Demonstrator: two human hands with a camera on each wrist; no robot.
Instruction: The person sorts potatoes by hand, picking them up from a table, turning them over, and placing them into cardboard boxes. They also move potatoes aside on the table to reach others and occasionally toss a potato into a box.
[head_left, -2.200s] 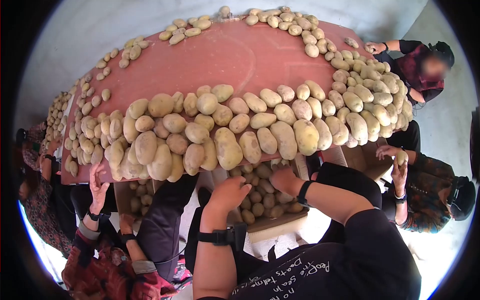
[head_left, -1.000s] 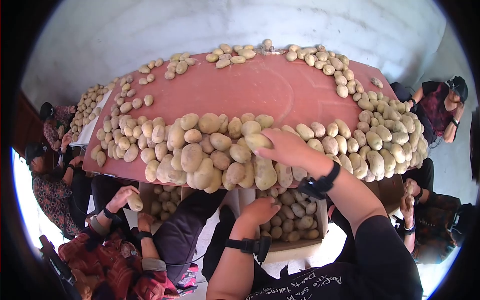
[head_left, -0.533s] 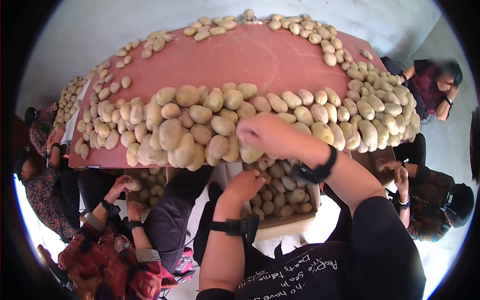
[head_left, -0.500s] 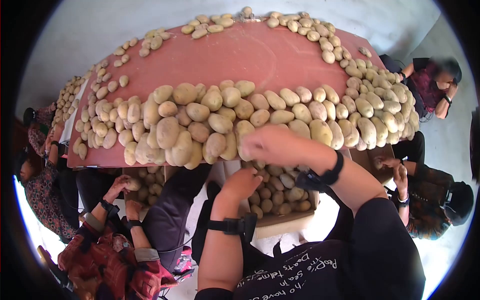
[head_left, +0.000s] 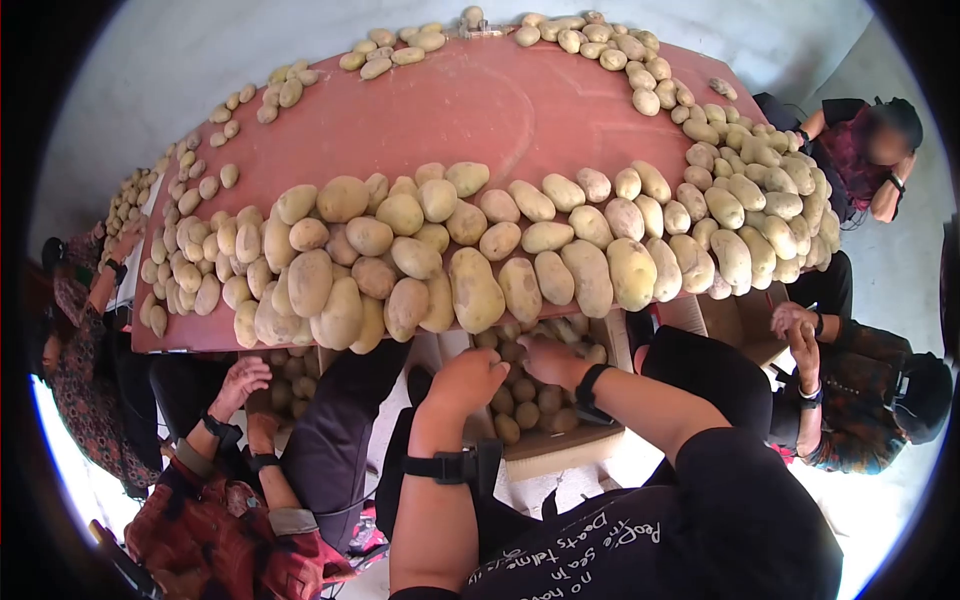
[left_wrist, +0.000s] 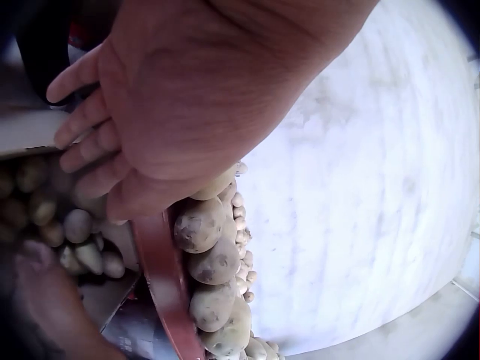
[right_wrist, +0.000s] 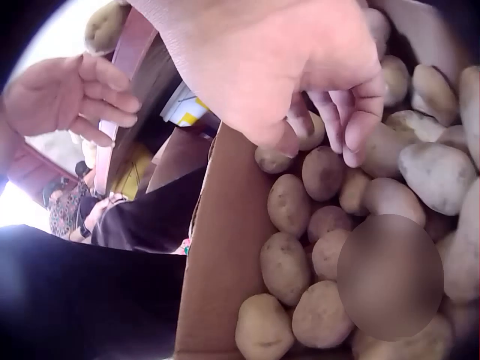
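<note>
Several yellow-brown potatoes (right_wrist: 285,268) fill a cardboard carton (head_left: 552,464) below the table edge. My right hand (head_left: 552,360) reaches down into it. In the right wrist view, that hand's fingertips (right_wrist: 352,150) hang bent right over the potatoes, with no potato gripped between them. My left hand (head_left: 465,380) hovers at the carton's left side. Its palm (left_wrist: 195,97) and loosely extended fingers (left_wrist: 90,142) show nothing held in the left wrist view. Above both hands, a row of large potatoes (head_left: 477,290) lies along the near edge of the red table (head_left: 450,110).
Smaller potatoes (head_left: 760,180) are heaped along the table's right side, and others lie along its far edge. A person in a red patterned shirt (head_left: 220,515) sits at left. Another person (head_left: 850,390) sits at right by a second carton (head_left: 740,320).
One second ago my right hand held a potato over the pile on the table. It has since come away and dropped into the carton. My left hand stays by the carton.
</note>
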